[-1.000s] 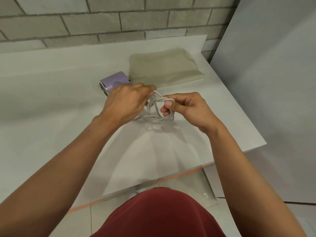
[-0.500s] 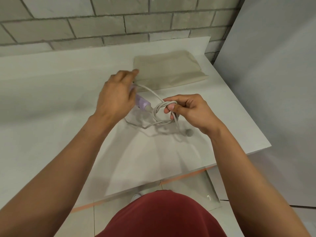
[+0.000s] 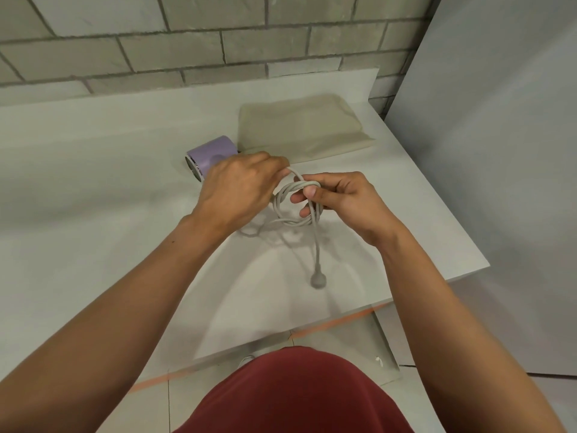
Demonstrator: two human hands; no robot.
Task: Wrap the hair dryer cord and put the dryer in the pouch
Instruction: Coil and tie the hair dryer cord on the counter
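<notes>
**Q:** How are the parts held?

**A:** The cord point(image 3: 290, 207) is coiled and pinched between thumb and fingers of the right hand point(image 3: 340, 201). The fingers of the left hand point(image 3: 237, 185) are curled over the handle of the hair dryer point(image 3: 212, 154), which lies mid-table point(image 3: 93, 182), just beside the pouch point(image 3: 299, 129) at the far right corner.

**Q:** Which faults are to be expected?

**A:** The plug point(image 3: 318, 280) trails unwrapped toward the near edge. If the pinch is relaxed, the loops may spring open. A loose tail may be snagged at the pouch mouth.

The white counter point(image 3: 93, 214) bears a beige pouch point(image 3: 299, 129) just beside a lilac hair dryer point(image 3: 212, 154).
</notes>
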